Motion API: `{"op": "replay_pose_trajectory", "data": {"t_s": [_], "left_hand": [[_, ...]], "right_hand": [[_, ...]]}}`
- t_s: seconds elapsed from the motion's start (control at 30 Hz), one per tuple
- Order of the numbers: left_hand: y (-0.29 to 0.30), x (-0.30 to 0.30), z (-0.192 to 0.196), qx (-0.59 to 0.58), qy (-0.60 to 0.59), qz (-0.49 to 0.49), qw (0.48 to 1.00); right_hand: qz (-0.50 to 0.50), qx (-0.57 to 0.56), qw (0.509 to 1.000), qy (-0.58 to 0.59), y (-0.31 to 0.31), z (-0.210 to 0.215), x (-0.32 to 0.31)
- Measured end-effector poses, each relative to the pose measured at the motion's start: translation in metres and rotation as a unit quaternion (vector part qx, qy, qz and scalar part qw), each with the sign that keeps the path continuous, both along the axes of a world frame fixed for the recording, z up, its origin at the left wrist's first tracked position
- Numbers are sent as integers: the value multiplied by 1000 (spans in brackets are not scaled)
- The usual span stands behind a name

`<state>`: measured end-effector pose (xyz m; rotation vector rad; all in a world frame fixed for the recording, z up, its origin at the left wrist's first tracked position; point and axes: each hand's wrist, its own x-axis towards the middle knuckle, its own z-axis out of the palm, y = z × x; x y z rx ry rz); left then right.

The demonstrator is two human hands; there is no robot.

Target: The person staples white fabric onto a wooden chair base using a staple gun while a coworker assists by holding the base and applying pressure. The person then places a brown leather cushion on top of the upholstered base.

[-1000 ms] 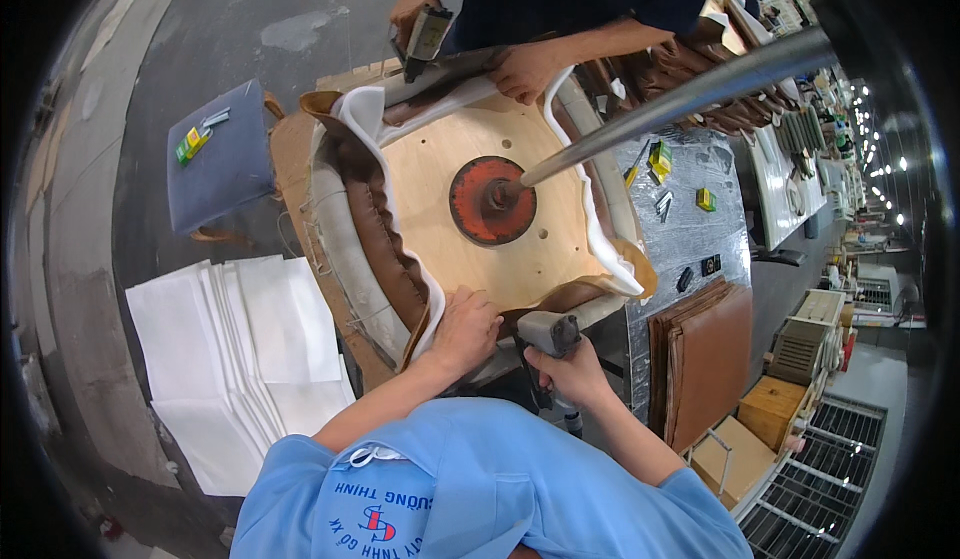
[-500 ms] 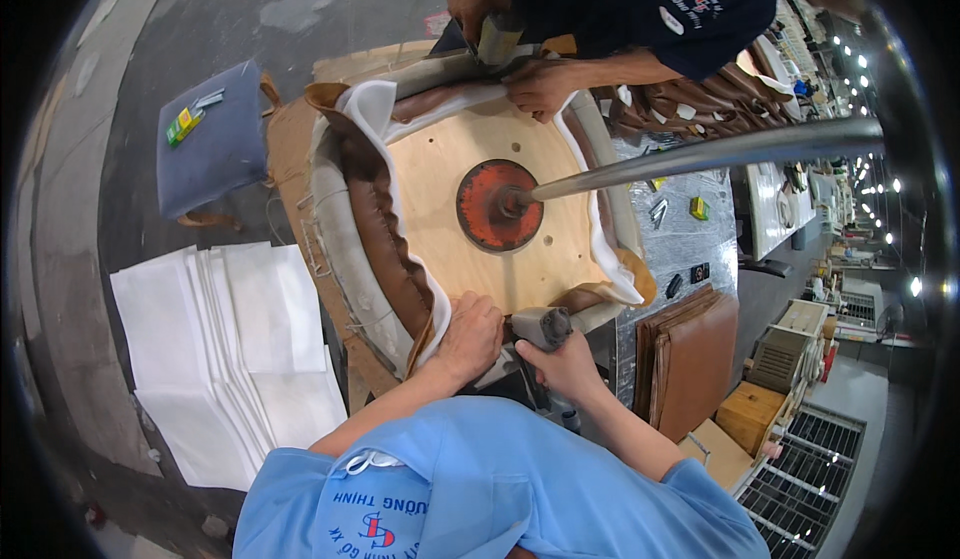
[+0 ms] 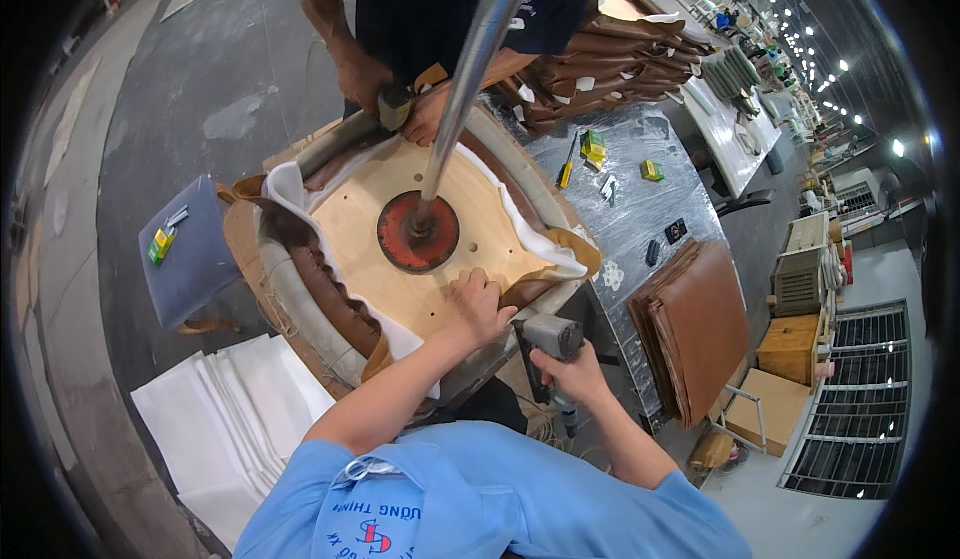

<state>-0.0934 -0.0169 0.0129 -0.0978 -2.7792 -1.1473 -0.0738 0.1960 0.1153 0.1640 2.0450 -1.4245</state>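
My left hand (image 3: 477,307) lies on the near part of a pale plywood board (image 3: 365,229), its fingers over the wood and its thumb spread toward the brown leather (image 3: 527,291) at the edge. In my right hand (image 3: 572,371) is a grey staple gun (image 3: 553,336), its nose close to my left thumb at that edge. White padding (image 3: 345,294) and brown leather fold up around the board. A round red clamp plate (image 3: 418,232) on a metal rod (image 3: 470,74) presses on its middle.
Across the board, a co-worker's hand (image 3: 365,81) holds another staple gun (image 3: 395,106); their other hand (image 3: 428,116) touches the edge. White sheets (image 3: 225,414) and a blue-grey seat (image 3: 190,259) lie left. Stacked brown panels (image 3: 695,329) and a wrapped table (image 3: 640,174) stand right.
My left hand has shifted from the near edge farther onto the board, fingers now spread over the wood. The staple gun stays in my right hand. The whole view has turned and shifted.
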Motion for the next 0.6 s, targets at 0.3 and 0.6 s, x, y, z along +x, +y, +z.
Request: {"op": "replay_pose_trajectory", "data": {"t_s": [0.3,0.6], "left_hand": [[15,-19,-5,-88,-44,4,995],[16,-18,-17,28,18,51,998]], "right_hand": [[82,62,995,14,5,1,-71],[138,134,981,-18,-31,2,-105]]}}
